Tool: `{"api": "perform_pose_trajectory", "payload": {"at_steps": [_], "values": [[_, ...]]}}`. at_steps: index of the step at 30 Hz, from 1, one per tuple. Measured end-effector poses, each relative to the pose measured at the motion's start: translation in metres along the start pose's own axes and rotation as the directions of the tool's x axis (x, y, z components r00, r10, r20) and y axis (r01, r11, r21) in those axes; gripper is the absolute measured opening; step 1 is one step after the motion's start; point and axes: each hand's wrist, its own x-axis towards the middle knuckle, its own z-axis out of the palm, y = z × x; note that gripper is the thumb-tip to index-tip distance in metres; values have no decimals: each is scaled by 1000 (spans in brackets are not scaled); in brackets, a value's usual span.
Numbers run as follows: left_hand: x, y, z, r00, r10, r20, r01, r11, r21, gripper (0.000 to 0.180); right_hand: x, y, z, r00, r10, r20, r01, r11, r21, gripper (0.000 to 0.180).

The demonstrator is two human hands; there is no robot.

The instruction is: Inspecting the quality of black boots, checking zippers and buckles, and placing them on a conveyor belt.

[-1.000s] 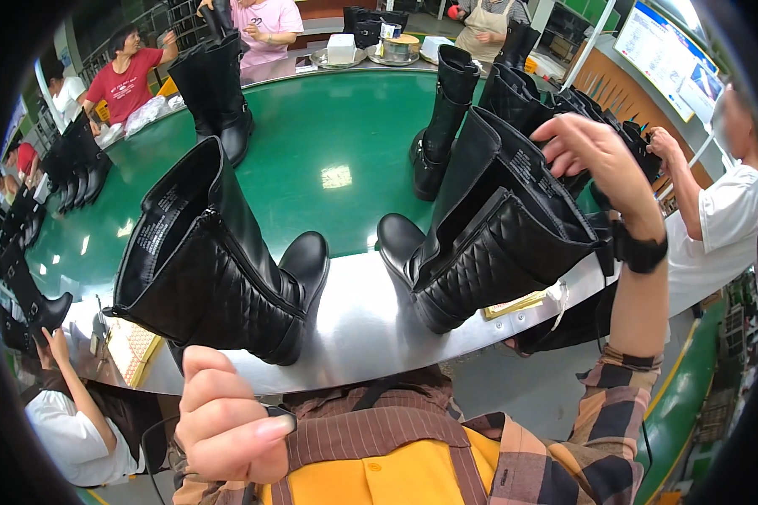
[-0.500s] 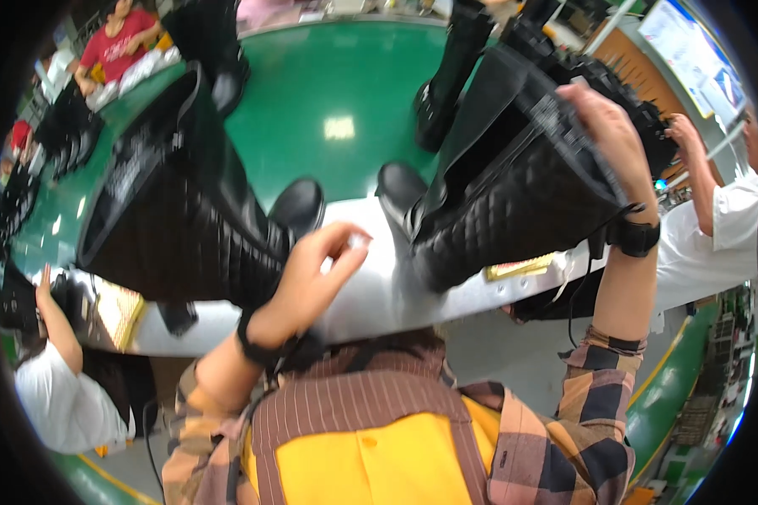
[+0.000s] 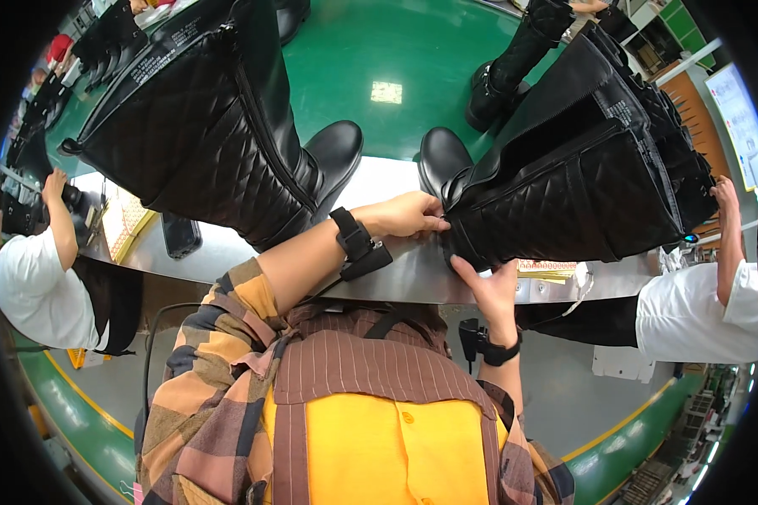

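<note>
Two tall black quilted boots stand before me on the metal-topped table edge. My left hand (image 3: 404, 215) reaches across to the ankle of the right boot (image 3: 556, 202), thumb and fingertips pinched at the lower end of its side opening. What lies in that pinch is too small to make out. Around the heel of the same boot goes my right hand (image 3: 493, 290), thumb on the near side and other fingers partly hidden. This boot's shaft gapes along its side. Untouched by either hand, the left boot (image 3: 202, 143) has a zipper running down its shaft.
A green tabletop (image 3: 362, 50) with a metal edge (image 3: 320, 273) spreads ahead. A black phone (image 3: 182, 236) and a patterned yellow-edged sheet (image 3: 126, 220) lie at left. Another black boot (image 3: 514, 71) stands farther back. People in white shirts work at both sides.
My right hand has come down from the right boot's top to its heel. My left hand has moved right, to that boot's ankle. The view has shifted, with both boots now appearing larger.
</note>
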Motion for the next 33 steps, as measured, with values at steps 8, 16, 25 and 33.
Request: {"api": "perform_pose_trajectory", "payload": {"at_steps": [8,16,25,33], "values": [[-49,99,-12,944,241,224,-99,857,-505,26,7,-4,4,987,-115,-111,108,992,-68,32],[-103,215,-21,860,510,-22,-477,786,-394,30,10,-16,17,988,-138,-65,123,972,-200,45],[-145,57,-18,990,65,128,-39,981,-192,27,22,-16,4,997,31,77,-19,988,-153,44],[-142,8,-2,998,17,58,3,944,-331,29,19,-18,17,989,-145,-18,143,987,-74,30]]}}
